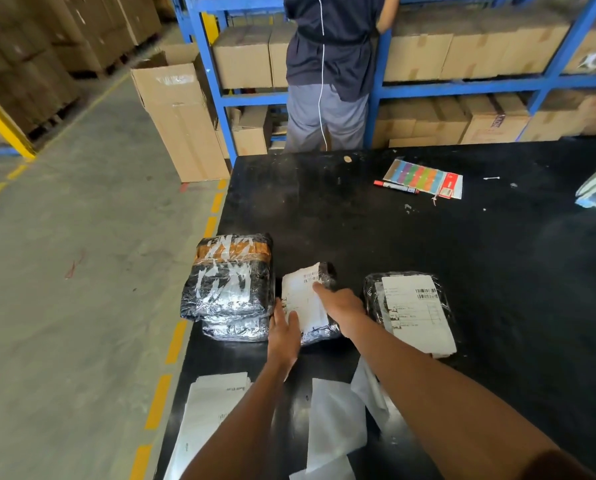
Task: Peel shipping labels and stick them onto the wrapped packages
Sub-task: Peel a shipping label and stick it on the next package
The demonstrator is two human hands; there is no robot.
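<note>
The left hand (pixel 284 329) lies flat and open, its fingers pressing the near left edge of a white shipping label (pixel 305 299); the right hand (pixel 339 304) is also open, its fingers laid on the label's right side, gripping nothing. The label sits on a small package (pixel 327 275) wrapped in shiny black plastic, in the middle of a row of three near the black table's (pixel 428 237) left front. It carries a barcode and lines of print too small to read. Just left is a larger black bundle (pixel 229 285) crossed by orange tape and torn white lettering that cannot be read. To the right, apart, a flatter wrapped package (pixel 409 306) already bears a long label with barcodes. Loose white sheets (pixel 336 424) lie nearest the person.
</note>
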